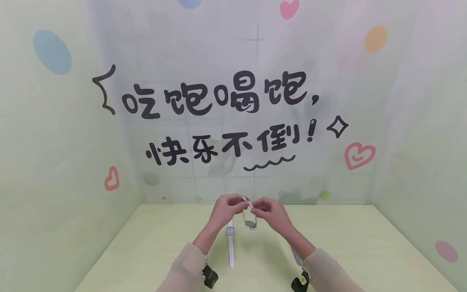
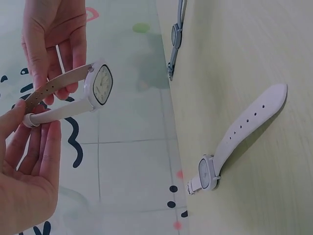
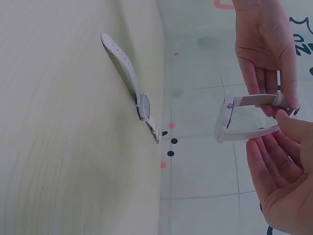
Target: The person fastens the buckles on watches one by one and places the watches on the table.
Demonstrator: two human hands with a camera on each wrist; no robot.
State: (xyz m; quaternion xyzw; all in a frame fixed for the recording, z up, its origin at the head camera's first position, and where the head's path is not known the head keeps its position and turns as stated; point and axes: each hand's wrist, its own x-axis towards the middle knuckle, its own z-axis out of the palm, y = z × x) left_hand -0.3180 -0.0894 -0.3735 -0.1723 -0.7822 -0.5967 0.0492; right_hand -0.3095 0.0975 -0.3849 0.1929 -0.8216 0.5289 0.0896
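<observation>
A white wristwatch (image 1: 250, 224) hangs from both hands above the table, dial lowermost in the head view. My left hand (image 1: 223, 211) pinches the strap end with the keeper loop (image 2: 32, 120). The perforated strap end (image 2: 48, 90) is between the fingers of my right hand (image 1: 273, 213). The strap forms a loop, its two ends close together at the fingertips; whether they are fastened is hidden by the fingers. In the left wrist view the watch's dial (image 2: 102, 84) shows dark numerals.
Another white wristwatch (image 1: 230, 231) lies stretched out on the pale wooden table (image 1: 164, 243), left of centre. A grey-blue wristwatch (image 2: 176, 36) lies to the right, partly behind the right forearm in the head view. A printed cloth backdrop (image 1: 219, 52) encloses the back and sides.
</observation>
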